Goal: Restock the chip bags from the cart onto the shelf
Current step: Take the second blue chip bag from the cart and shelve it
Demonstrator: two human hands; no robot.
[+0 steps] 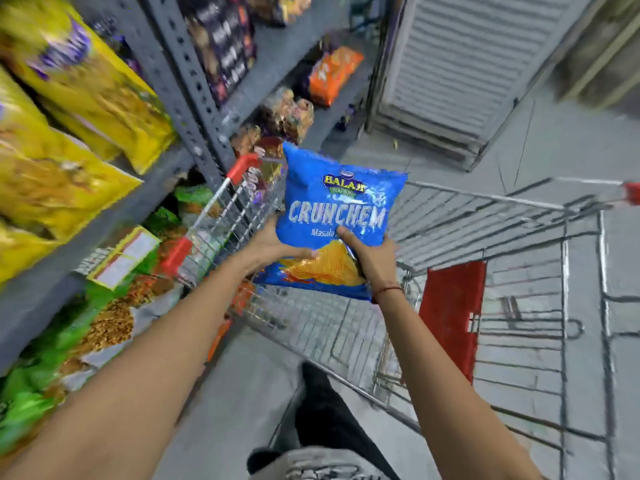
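Observation:
A blue chip bag [339, 202] with yellow ridged chips printed on it is held up over the wire cart [519, 271]. My left hand [273, 244] grips the bag's lower left edge and my right hand [370, 254] grips its lower right, thumb on the front. The cart's basket below looks bare apart from a red flap [450, 313]. The grey metal shelf [114, 216] runs along the left, close to the cart's side.
Yellow bags [79, 98] fill the upper left shelf and green bags [52, 358] the level below. Orange packets [332, 74] and dark packs [221, 46] sit farther down the rack. A ribbed grey shutter [467, 64] stands beyond the cart. My dark-trousered leg [329, 420] is beside the cart.

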